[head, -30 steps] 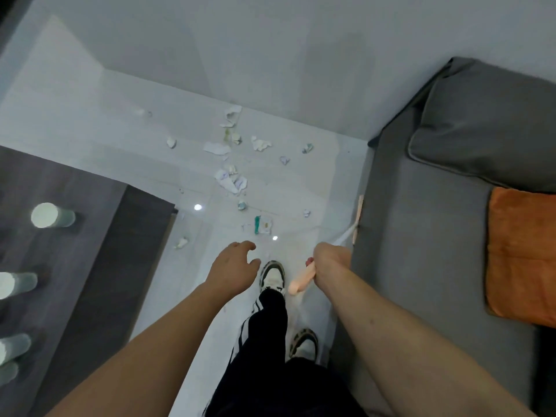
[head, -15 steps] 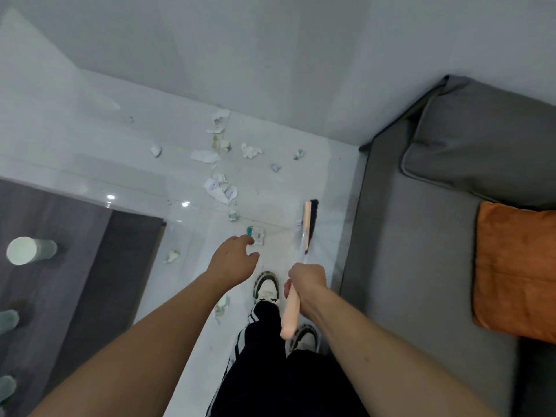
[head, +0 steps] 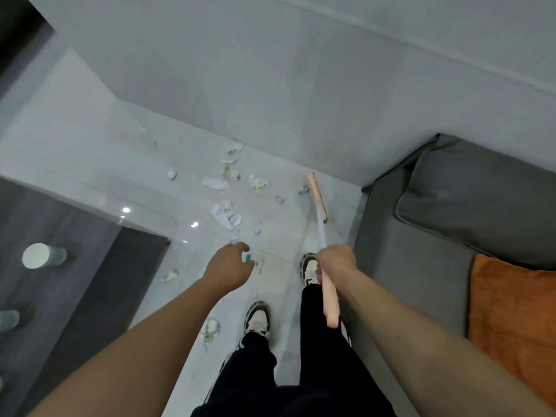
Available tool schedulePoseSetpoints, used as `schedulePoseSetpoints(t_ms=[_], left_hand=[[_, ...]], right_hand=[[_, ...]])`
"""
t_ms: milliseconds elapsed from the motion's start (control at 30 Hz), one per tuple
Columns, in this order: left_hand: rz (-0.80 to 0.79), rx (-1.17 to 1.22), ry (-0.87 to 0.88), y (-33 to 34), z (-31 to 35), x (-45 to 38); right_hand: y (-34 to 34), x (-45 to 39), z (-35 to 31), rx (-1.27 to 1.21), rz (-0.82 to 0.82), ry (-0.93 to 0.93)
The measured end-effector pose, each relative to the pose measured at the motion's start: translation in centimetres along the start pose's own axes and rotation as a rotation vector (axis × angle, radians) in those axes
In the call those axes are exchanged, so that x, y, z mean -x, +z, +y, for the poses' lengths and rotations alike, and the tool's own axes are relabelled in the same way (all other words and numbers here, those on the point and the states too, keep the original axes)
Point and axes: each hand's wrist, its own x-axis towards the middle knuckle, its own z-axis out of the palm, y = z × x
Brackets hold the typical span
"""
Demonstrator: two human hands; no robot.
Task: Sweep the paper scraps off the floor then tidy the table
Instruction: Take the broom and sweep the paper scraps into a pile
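Observation:
Several white paper scraps (head: 226,212) lie scattered on the pale tiled floor (head: 90,176) ahead of my feet, and one more scrap (head: 210,329) sits by my left shoe. My right hand (head: 337,264) grips the peach handle of a broom (head: 329,299). Its brush head (head: 317,195) reaches out over the floor near the wall, just right of the scraps. My left hand (head: 230,266) hangs free over the floor with loosely curled fingers and holds nothing.
A dark table (head: 60,296) with several pale cups (head: 42,255) stands on the left. On the right a grey sofa (head: 421,266) carries a grey cushion (head: 481,212) and an orange cushion (head: 514,320). A white wall (head: 301,85) closes the far side.
The broom head has swung forward from beside the sofa out to the scraps near the wall. I have stepped closer, and my view has tilted up.

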Motion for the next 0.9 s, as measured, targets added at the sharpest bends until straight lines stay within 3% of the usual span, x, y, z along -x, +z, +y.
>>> schedulePoseSetpoints(t_ms=[133, 367, 467, 733, 900], left_hand=[[0.046, 0.045, -0.041, 0.2, 3.2, -1.2], [0.054, 0.059, -0.101, 1.9, 9.6, -4.4], [0.077, 0.084, -0.176, 2.0, 10.6, -5.6], [0.145, 0.201, -0.346, 1.7, 8.7, -2.1], [0.214, 0.277, -0.455, 0.9, 4.5, 2.3]], right_hand=[[-4.8, -5.3, -3.1, 0.107, 0.078, -0.067], [-8.9, -12.4, -6.8, 0.311, -0.029, -0.055], [-7.7, -12.1, -6.6, 0.485, -0.115, -0.098], [-3.3, -6.5, -3.1, 0.944, -0.54, -0.175], [-0.5, -3.0, -0.6, 1.04, -0.702, -0.155]])
